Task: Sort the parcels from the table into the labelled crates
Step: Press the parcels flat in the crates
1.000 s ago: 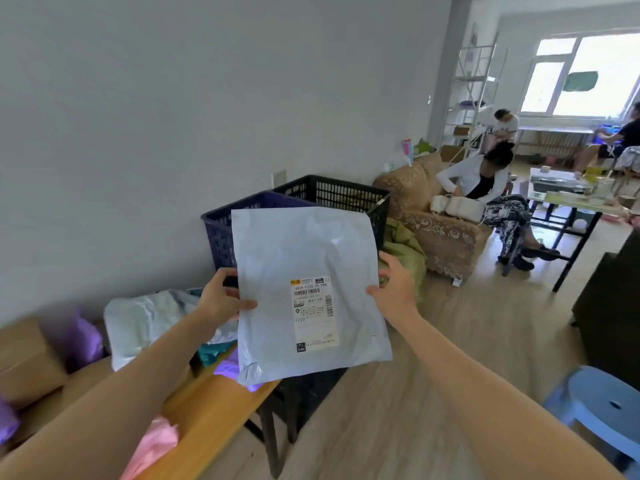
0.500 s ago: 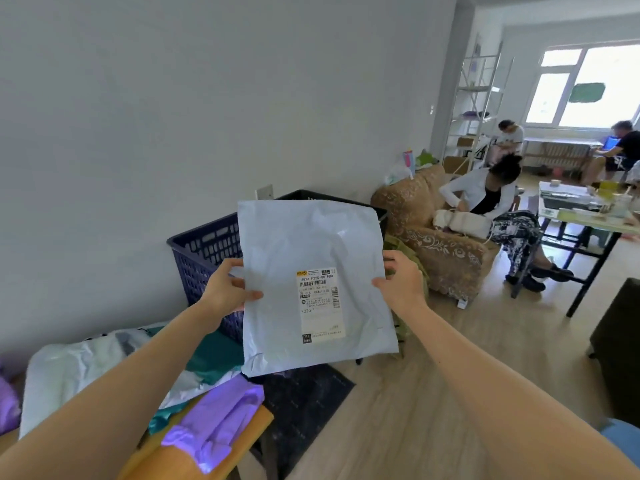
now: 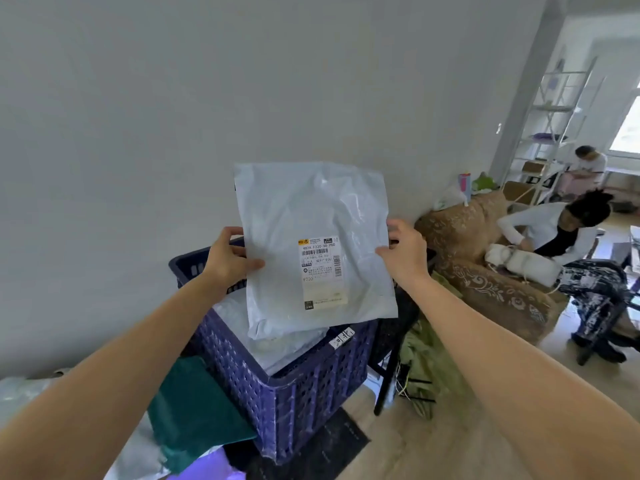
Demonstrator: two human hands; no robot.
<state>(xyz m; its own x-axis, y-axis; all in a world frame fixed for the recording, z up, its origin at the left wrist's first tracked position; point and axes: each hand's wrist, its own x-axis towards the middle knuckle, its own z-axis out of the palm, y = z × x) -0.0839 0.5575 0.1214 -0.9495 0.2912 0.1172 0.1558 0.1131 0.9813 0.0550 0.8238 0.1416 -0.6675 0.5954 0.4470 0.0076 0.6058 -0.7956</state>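
Above blue crate (image 3: 294,386): left hand (image 3: 227,259), right hand (image 3: 403,254) pinch white parcel (image 3: 311,244) edges, upright, arms outstretched.

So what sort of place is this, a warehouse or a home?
Most likely a home living room doubling as a sorting spot: a patterned sofa with a person seated on it, a white shelf unit behind, and a labelled blue crate below the held grey parcel.

Pale grey parcel (image 3: 311,237); navy lattice crate (image 3: 304,386); tan floral sofa (image 3: 485,271); teal parcel (image 3: 194,410).
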